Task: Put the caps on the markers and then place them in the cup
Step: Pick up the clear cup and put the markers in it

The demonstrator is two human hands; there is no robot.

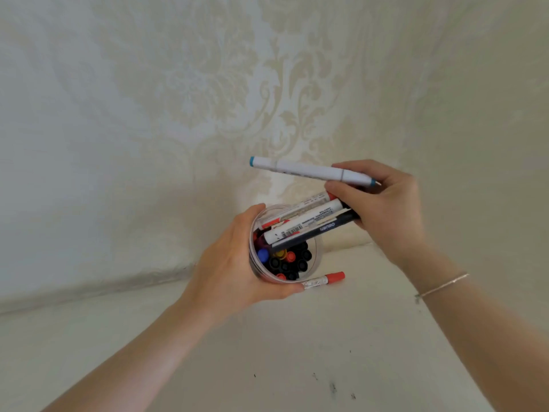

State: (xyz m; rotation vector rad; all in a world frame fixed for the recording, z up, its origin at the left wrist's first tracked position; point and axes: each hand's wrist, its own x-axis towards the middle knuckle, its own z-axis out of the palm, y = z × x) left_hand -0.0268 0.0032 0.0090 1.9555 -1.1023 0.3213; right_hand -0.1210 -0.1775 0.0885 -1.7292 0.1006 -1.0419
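My left hand (234,263) grips a clear plastic cup (317,253), tilted so its mouth faces me; several capped markers (285,261) stand inside. My right hand (386,209) holds a bunch of markers (309,223), two white-bodied and one black, with their far ends lying over the cup's mouth. The same hand also holds a white marker with teal ends (309,170), which sticks out to the left above the cup. A white marker with a red cap (325,279) lies on the table just beyond the cup, by my left fingertips.
The white table (297,352) meets a cream damask wall (208,99) close behind the cup. A thin bracelet (442,284) circles my right wrist. A few dark specks mark the tabletop near me.
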